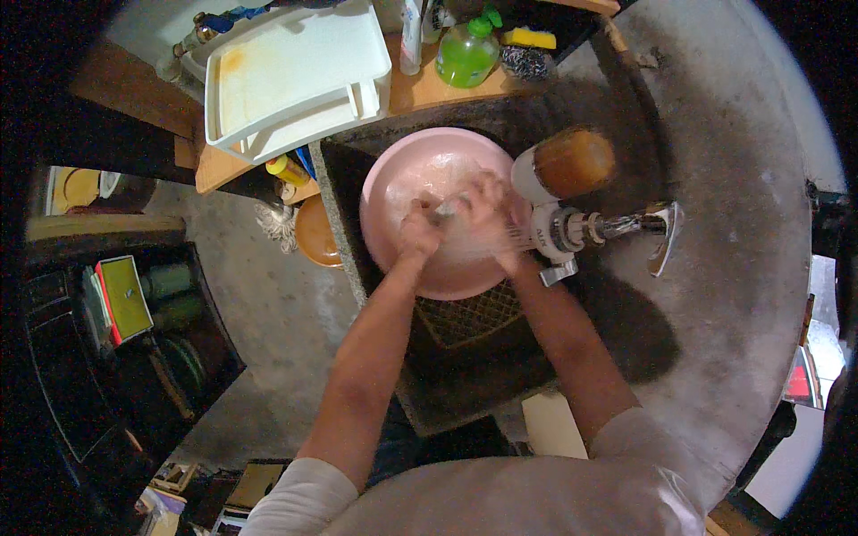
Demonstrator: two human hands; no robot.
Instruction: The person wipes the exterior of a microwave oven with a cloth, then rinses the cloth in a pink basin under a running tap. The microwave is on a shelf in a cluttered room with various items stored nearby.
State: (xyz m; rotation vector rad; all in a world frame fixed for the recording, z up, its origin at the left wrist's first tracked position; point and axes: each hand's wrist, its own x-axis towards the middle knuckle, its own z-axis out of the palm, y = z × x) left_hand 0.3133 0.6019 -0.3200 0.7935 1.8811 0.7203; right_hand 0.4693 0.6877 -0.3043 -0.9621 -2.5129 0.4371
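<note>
Both hands are inside a pink plastic basin [395,174], in front of the tap. My left hand [420,231] has its fingers curled around a small pale object [450,206], too blurred to name. My right hand [486,201] is beside it on the right, smeared by motion and against the same object; its exact grip is unclear. Water sprays across the right wrist from the tap [560,231], which carries a filter cartridge [570,164] with a brown, stained body. Wet highlights show on the basin floor.
The basin stands in a dark stone sink [338,221] above a grid crate [472,315]. On the wooden shelf behind are a white drainer tray [301,74], a green soap pump bottle [467,60], a yellow sponge [529,38] and a scouring pad [526,62]. A concrete wall [724,221] rises at right.
</note>
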